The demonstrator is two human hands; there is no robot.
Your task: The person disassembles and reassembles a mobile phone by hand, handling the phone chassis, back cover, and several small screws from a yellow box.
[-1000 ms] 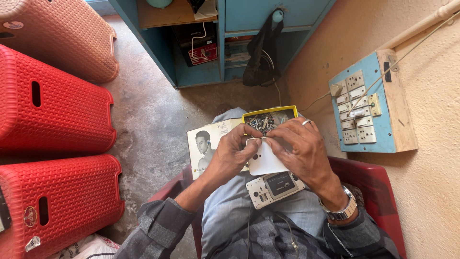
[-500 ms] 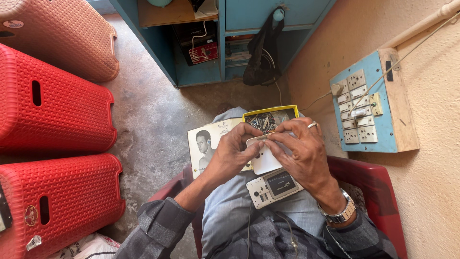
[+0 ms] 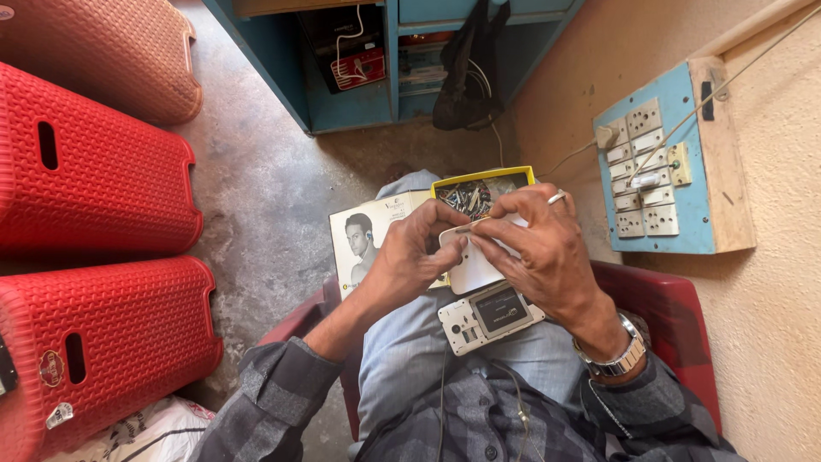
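I sit on a red chair with things on my lap. My left hand (image 3: 416, 256) grips the left edge of a white phone back cover (image 3: 475, 272). My right hand (image 3: 541, 246) holds the cover's upper right part, fingers pinched near a thin metal tool tip. An opened white phone (image 3: 490, 316) with a dark battery showing lies on my lap just below the cover. Behind my hands sits a yellow-rimmed tray (image 3: 484, 192) full of small metal parts, resting on a white printed box (image 3: 373, 237).
Red plastic stools (image 3: 94, 171) stand stacked at the left on the concrete floor. A blue cabinet (image 3: 368, 94) is ahead. A blue switchboard (image 3: 663, 167) with sockets hangs on the wall at right. The red chair arm (image 3: 663, 316) is beside my right wrist.
My hands have shifted only slightly on the white cover; the view has tilted a little. The phone on my lap stays put.
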